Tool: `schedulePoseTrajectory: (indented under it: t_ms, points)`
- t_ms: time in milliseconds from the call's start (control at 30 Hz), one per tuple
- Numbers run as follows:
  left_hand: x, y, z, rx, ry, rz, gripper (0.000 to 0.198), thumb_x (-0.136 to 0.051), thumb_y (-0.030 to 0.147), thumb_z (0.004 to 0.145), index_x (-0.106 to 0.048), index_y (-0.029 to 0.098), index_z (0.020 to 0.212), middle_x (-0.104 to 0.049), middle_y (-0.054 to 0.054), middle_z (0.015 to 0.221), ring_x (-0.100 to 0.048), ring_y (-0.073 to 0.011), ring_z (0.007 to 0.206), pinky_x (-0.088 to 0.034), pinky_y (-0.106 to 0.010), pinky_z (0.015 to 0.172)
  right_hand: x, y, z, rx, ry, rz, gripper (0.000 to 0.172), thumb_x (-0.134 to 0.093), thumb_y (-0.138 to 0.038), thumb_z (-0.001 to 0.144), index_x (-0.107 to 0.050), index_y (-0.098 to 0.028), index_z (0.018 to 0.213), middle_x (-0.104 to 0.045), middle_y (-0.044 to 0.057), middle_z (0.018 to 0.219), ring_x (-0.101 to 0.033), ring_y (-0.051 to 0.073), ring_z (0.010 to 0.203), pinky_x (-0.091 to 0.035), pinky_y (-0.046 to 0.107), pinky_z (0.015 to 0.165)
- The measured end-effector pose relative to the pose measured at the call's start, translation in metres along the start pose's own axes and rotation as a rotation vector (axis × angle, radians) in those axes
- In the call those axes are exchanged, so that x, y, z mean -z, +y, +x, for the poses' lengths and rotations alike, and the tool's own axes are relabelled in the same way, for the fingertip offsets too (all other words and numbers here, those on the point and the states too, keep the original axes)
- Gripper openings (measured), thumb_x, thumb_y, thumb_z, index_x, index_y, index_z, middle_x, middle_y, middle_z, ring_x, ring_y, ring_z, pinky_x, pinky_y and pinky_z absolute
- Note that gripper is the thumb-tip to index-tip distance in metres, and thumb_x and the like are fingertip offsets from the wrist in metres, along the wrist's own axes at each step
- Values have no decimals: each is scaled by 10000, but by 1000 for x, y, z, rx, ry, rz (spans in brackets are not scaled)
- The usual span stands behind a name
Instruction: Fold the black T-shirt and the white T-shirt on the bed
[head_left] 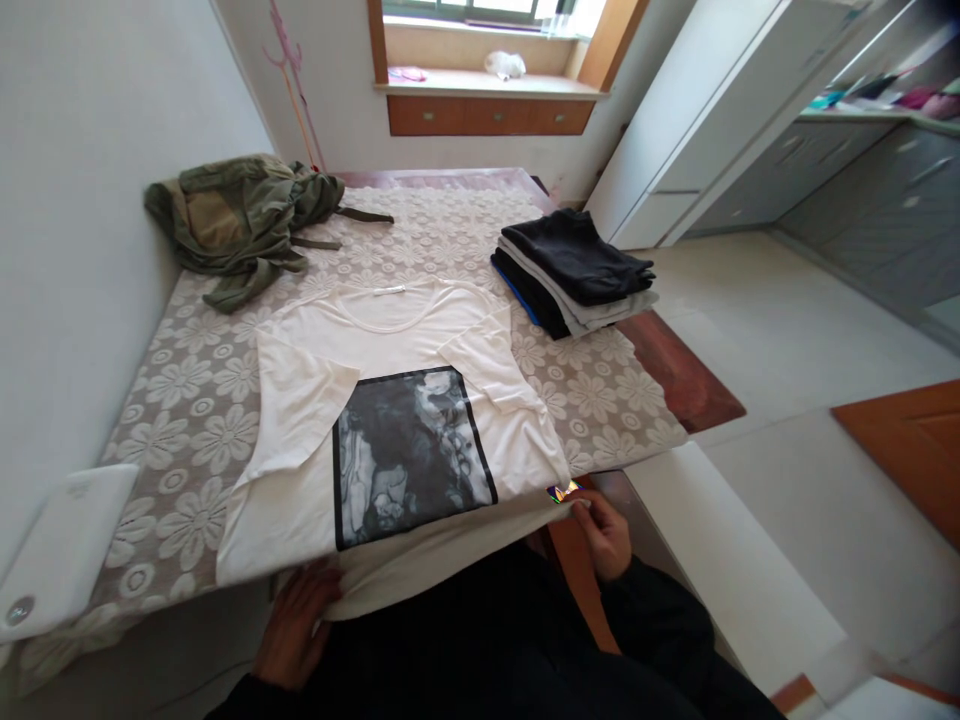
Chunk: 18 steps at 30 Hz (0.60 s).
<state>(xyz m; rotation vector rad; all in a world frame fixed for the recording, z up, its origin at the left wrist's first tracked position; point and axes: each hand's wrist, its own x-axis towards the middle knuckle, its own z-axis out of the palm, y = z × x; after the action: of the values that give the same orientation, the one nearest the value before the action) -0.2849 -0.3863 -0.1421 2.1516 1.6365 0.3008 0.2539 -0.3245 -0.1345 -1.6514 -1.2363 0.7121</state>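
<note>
A white T-shirt with a dark, black-framed print lies spread on the table, its neckline toward the far side and both sleeves turned in over the front. Its lower part hangs over the near table edge. My right hand pinches the right corner of the hem between thumb and fingers. At the hem's left end is my left hand, its fingers curled at the cloth and partly hidden under it; the hem seems gripped there. Between my hands the hem sags in front of my body.
Folded dark and grey clothes are stacked at the table's far right. A green backpack lies at the far left by the wall. A white box-like device sits at the near left corner. The patterned tablecloth covers the table.
</note>
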Motion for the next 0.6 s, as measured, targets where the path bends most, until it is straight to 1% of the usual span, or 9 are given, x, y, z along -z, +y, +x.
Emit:
schedulePoseTrajectory:
  t_ms: [67, 100, 167, 233, 333, 433, 500, 533, 600]
  points:
    - [-2, 7, -7, 56, 19, -170, 317, -502, 192, 975, -773, 272, 1117, -840, -79, 1203, -777, -295, 1187, -625, -433, 1084, 3, 0, 10, -93, 60, 84, 413, -732, -632, 940, -764, -221, 923, -775, 53, 816, -696, 221, 702, -579, 327, 652]
    - [-3, 11, -10, 104, 13, -247, 280, -509, 252, 999, -763, 276, 1113, -846, -78, 1139, -802, -287, 1097, -655, -398, 1007, 5, 1, 15, -120, 64, 113, 431, -752, -650, 917, -760, -219, 912, -762, 46, 796, -679, 214, 684, -570, 321, 638]
    - [-4, 19, -13, 209, -6, -368, 244, -530, 358, 1016, -755, 282, 1075, -846, -72, 1037, -822, -289, 957, -675, -377, 893, 9, 1, 22, -144, 37, 129, 446, -791, -664, 880, -764, -218, 895, -758, 44, 789, -678, 215, 690, -571, 321, 644]
    - [-3, 26, -14, 310, -6, -461, 258, -558, 438, 1005, -753, 274, 1043, -844, -73, 997, -823, -301, 908, -669, -385, 861, 13, 1, 26, -147, -6, 107, 443, -807, -664, 867, -781, -222, 895, -780, 58, 818, -712, 237, 741, -591, 336, 686]
    - [3, 32, -13, 462, 54, -554, 416, -653, 652, 942, -767, 256, 1000, -834, -70, 945, -810, -323, 907, -655, -410, 872, 21, 3, 28, -130, -36, 49, 437, -790, -670, 880, -799, -233, 896, -806, 76, 860, -739, 263, 782, -610, 360, 722]
    - [17, 39, -13, 593, 89, -635, 649, -716, 886, 794, -743, 240, 846, -776, -46, 798, -775, -308, 821, -645, -405, 816, 33, 5, 33, -126, -77, -3, 471, -787, -709, 869, -817, -240, 886, -821, 92, 904, -751, 281, 811, -614, 378, 740]
    - [32, 44, -14, 656, 128, -696, 730, -747, 963, 692, -703, 238, 766, -746, -35, 758, -754, -283, 775, -642, -382, 784, 44, 2, 42, -179, -201, -32, 553, -794, -781, 822, -835, -232, 880, -822, 107, 891, -748, 294, 802, -612, 391, 725]
    - [43, 47, -14, 677, 165, -718, 748, -768, 975, 651, -690, 238, 747, -749, -37, 768, -754, -277, 777, -643, -372, 784, 51, -2, 48, -220, -303, -49, 606, -796, -820, 790, -845, -222, 877, -821, 114, 876, -746, 300, 795, -611, 399, 718]
    - [72, 49, -16, 700, 252, -728, 750, -812, 967, 601, -679, 241, 731, -769, -50, 807, -770, -284, 822, -649, -357, 804, 68, -17, 62, -295, -555, -89, 692, -799, -872, 737, -863, -196, 870, -825, 132, 872, -752, 318, 809, -615, 417, 743]
